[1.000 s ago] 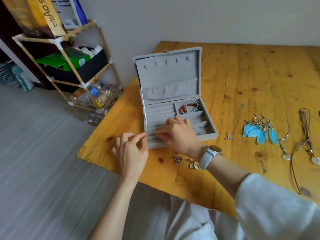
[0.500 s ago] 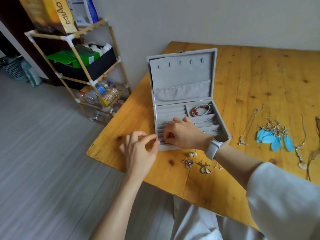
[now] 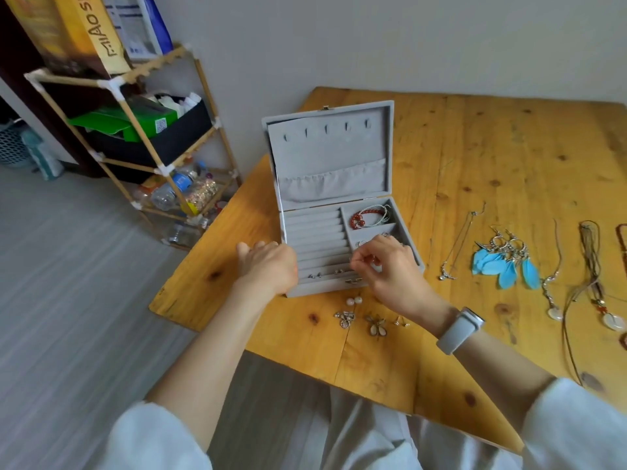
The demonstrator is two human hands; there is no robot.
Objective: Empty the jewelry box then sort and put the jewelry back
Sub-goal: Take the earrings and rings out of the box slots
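Looking down through the head camera, the grey jewelry box [image 3: 334,212] stands open at the near left corner of the bench [image 3: 475,157], lid upright, its ring rolls to the left and small compartments to the right. The left hand [image 3: 268,268] rests against the box's left front corner with fingers loosely extended, steadying it. The right hand [image 3: 390,269] hovers over the front rolls with thumb and forefinger pinched together; whether a small piece sits between them I cannot tell.

The box looks light and velvety, likely to slide unless held by a wall as it is now. The pieces are tiny, hard and slippery, so each probably needs a fingertip pinch on a post or hook, never on a stone. The feather earrings [image 3: 505,262] are soft and easily crushed; the metal hooks are the place to take them. Chains tangle, so lift them near the clasp.

Counted: one red bead bracelet [image 3: 364,218] with pale bangles in the far right compartment; about four studs [image 3: 327,274] in the front rolls; two pearls [image 3: 354,301], then roughly three earring charms [image 3: 373,325] on the bench in front of the box. One thin chain [image 3: 459,245] lies right of the box; past the feathers lie one pendant necklace [image 3: 553,293] and at least one cord necklace [image 3: 592,266].
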